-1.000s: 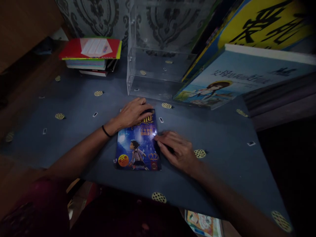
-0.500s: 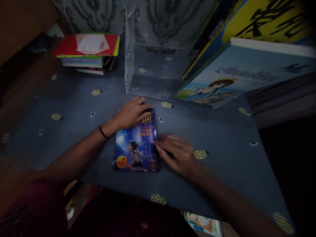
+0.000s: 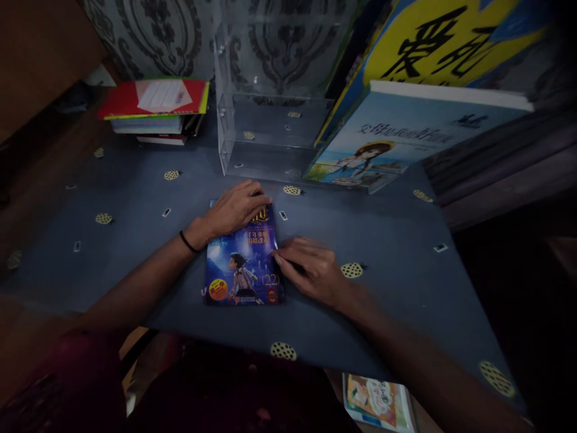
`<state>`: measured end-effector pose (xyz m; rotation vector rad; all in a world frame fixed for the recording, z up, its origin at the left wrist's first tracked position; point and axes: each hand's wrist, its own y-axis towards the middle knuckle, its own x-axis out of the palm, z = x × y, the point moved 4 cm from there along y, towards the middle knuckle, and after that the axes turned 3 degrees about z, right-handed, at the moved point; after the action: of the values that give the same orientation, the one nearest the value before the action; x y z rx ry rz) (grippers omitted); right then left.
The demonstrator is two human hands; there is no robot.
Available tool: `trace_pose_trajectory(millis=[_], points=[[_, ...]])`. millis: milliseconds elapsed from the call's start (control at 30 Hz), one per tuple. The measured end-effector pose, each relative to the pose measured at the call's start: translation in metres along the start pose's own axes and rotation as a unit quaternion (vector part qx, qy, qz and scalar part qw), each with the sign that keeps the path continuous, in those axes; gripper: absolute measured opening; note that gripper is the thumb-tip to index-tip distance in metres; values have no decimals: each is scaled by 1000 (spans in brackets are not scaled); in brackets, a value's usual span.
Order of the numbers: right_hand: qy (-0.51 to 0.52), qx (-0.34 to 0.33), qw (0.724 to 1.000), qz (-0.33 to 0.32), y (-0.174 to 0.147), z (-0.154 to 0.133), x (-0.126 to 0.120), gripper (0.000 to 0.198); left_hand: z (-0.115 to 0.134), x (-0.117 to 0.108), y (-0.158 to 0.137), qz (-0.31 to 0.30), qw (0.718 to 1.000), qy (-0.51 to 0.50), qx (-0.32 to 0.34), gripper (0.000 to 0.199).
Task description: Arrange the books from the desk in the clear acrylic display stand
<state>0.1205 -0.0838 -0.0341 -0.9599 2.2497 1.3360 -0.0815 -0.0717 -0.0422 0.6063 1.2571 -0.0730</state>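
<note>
A blue paperback book [image 3: 243,270] with a cartoon figure and the number 22 on its cover lies closed on the table. Across its upper part rests my left hand [image 3: 237,207], palm down with fingers stretched out, hiding some of the title. A dark band circles my left wrist. At the book's right edge, the thumb and forefinger of my right hand [image 3: 313,267] are pinched together on the cover's side; the other fingers are curled.
The grey-blue tablecloth [image 3: 135,252] has a pineapple pattern. Behind the book stands a clear acrylic rack [image 3: 220,108], with a light-blue book [image 3: 406,132] and a yellow book [image 3: 433,42] leaning in its right side. A stack of books [image 3: 153,114] sits back left. Below the front edge shows another book [image 3: 376,400].
The camera view has shifted, so the rack and books appear farther left. Both hands keep much the same places on the blue book, which stays closed.
</note>
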Motion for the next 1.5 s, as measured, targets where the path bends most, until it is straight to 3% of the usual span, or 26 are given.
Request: trace_pose_trajectory(millis=[367, 633, 1000, 1200, 1333, 1500], points=[[60, 96, 994, -7, 1, 9, -3, 25, 4, 1, -2, -29, 999, -19, -10, 34], [94, 153, 984, -20, 2, 14, -4, 28, 13, 3, -20, -17, 999, -7, -27, 38], [150, 195, 969, -19, -1, 22, -4, 29, 36, -11, -33, -84, 996, -39, -12, 46], [140, 232, 962, 5, -3, 28, -5, 38, 59, -12, -49, -103, 995, -16, 4, 54], [135, 250, 957, 48, -4, 31, -9, 38, 88, -17, -63, -110, 994, -11, 20, 53], [133, 257, 956, 42, -5, 31, -9, 38, 124, -29, -77, -110, 994, -1, 30, 53]])
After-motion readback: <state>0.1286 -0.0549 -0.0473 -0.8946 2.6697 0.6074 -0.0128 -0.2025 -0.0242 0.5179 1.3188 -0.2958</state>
